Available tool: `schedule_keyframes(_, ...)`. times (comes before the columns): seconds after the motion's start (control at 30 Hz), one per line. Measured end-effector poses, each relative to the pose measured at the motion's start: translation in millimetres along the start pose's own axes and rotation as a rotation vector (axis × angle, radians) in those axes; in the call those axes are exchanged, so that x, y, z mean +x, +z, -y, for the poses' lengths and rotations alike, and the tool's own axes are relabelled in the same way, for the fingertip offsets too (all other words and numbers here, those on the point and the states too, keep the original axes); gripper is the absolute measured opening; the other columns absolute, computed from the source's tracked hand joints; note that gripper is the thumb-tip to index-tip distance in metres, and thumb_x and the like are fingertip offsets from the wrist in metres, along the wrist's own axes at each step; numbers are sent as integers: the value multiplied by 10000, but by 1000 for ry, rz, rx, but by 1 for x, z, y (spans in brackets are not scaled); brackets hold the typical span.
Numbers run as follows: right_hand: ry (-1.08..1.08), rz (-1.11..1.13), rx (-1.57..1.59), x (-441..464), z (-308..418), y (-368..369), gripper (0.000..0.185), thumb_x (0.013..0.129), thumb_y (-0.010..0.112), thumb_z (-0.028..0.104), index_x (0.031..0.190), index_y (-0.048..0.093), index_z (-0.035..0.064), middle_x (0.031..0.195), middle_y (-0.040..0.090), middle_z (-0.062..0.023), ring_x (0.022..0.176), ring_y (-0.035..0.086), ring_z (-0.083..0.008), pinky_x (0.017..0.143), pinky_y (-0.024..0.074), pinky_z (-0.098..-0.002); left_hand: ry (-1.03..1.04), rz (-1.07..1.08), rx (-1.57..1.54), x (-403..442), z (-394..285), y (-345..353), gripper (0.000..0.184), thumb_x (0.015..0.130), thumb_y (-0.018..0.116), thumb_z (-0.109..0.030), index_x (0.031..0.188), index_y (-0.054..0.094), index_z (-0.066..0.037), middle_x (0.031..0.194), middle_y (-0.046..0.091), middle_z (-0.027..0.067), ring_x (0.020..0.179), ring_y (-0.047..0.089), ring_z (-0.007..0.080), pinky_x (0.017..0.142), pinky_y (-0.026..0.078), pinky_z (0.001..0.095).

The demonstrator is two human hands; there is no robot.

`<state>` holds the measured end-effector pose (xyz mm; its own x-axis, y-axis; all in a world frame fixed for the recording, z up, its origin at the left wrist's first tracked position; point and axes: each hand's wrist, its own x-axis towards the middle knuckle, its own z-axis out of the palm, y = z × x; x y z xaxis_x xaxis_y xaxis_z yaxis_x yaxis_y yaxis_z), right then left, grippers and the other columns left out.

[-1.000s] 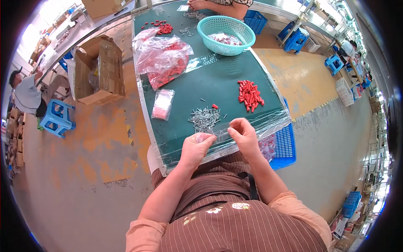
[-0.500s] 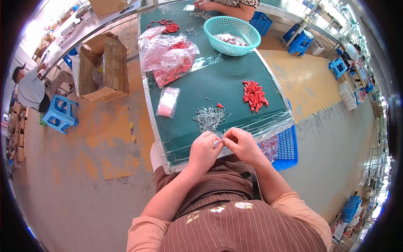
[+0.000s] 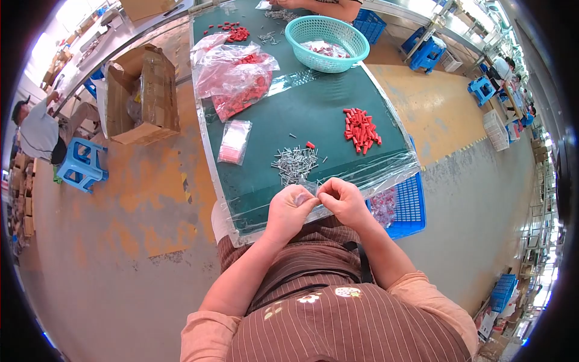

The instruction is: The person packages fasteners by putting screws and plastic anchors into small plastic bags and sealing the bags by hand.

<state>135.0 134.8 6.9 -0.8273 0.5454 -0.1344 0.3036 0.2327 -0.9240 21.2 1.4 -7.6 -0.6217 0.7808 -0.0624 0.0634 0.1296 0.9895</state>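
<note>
A small clear plastic bag is pinched between my two hands at the near edge of the table. My left hand is closed on it, and the fingers of my right hand pinch its edge close by; its contents are too small to make out. Just beyond lies a heap of small silver screws or pins, with one red plastic sleeve by it. To the right is a pile of red sleeves. A stack of flat clear bags lies to the left.
Large plastic bags of red parts and a turquoise basket holding small packets stand farther up the green table. A blue crate sits below the right edge. A co-worker's arm reaches in at the far end.
My hands have shifted slightly, and more of the clear bag now shows above my fingers. The whole view has moved a little; the piles look unchanged.
</note>
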Motion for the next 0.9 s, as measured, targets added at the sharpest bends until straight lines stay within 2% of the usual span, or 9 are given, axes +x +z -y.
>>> schedule_keyframes(0.1, -1, -73, -2, -4, -2, 10, 158, 851, 641, 138, 889, 636, -16, 772, 643, -109, 694, 595, -170, 650, 481, -320, 4, -36, -77, -4, 9, 5, 122, 829, 729, -66, 787, 625, -19, 703, 519, -19, 701, 473, 64, 609, 398, 240)
schedule_keyframes(0.43, -15, -126, -109, -11, 7, 35, 168, 848, 647, 147, 871, 593, -10, 789, 639, -174, 711, 625, -295, 650, 488, -380, 106, -265, 88, -19, 12, 10, 153, 836, 697, -21, 761, 564, -13, 733, 492, 26, 690, 454, 112, 635, 391, 263)
schedule_keyframes(0.53, -4, -109, -97, -9, 6, 38, 169, 845, 650, 149, 875, 595, -8, 785, 639, -172, 717, 627, -297, 656, 490, -383, 83, -289, 94, -20, 16, 8, 152, 842, 696, -26, 765, 565, -17, 734, 489, 15, 692, 450, 100, 629, 392, 257)
schedule_keyframes(0.67, 23, -40, -25, -5, 4, 31, 169, 845, 648, 147, 883, 602, -11, 809, 645, -156, 719, 625, -247, 668, 496, -358, -15, -221, -49, -23, 16, 4, 84, 879, 691, -50, 832, 630, -14, 752, 560, -35, 710, 471, 46, 632, 399, 218)
schedule_keyframes(0.7, 27, -14, 19, -4, 0, 29, 170, 859, 644, 150, 902, 614, -12, 814, 650, -137, 736, 619, -197, 683, 496, -334, -24, -199, -63, -24, 15, 3, 74, 881, 691, -52, 845, 641, -11, 760, 572, -35, 715, 479, 44, 637, 402, 214)
schedule_keyframes(0.9, 62, 67, 120, -2, -5, 21, 189, 887, 645, 163, 932, 639, -21, 816, 662, -82, 773, 599, -134, 710, 493, -308, -4, -156, -27, -23, 14, 3, 49, 882, 691, -48, 873, 677, -2, 798, 625, -27, 745, 523, 40, 668, 434, 210)
